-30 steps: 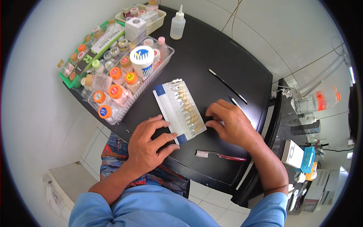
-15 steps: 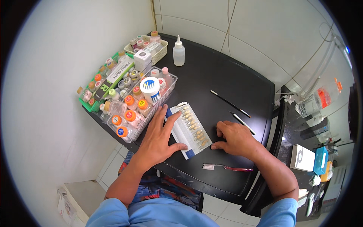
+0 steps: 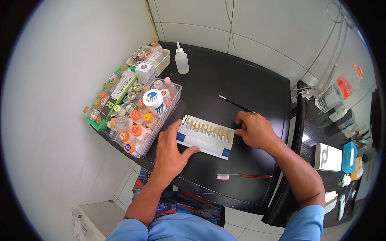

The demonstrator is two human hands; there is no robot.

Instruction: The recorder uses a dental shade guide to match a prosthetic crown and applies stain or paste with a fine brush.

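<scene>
A tooth shade guide [image 3: 205,142], a pale flat case with blue corners and a row of cream tooth-shaped tabs, lies on the black table. My left hand [image 3: 171,150] is open at its left end, fingers stretched along that end and thumb by the near edge. At the far right corner, my right hand [image 3: 256,130] has curled fingers, with thumb and forefinger closed at the case's edge. A thin black brush [image 3: 231,102] runs toward the right hand, which hides its lower end. Nearer me lies a toothbrush [image 3: 245,176] with a dark red handle.
Baskets of small capped bottles and jars stand at the left, including a clear plastic basket [image 3: 161,123] and a green basket [image 3: 95,125]. A dropper bottle [image 3: 182,63] stands at the back. On the right side counter are a plastic bottle [image 3: 335,94] and a white box [image 3: 328,157].
The shade guide has turned counterclockwise and now lies more crosswise. My right hand has moved up and right with its end, covering the pen-like tool. The whole view has shifted slightly.
</scene>
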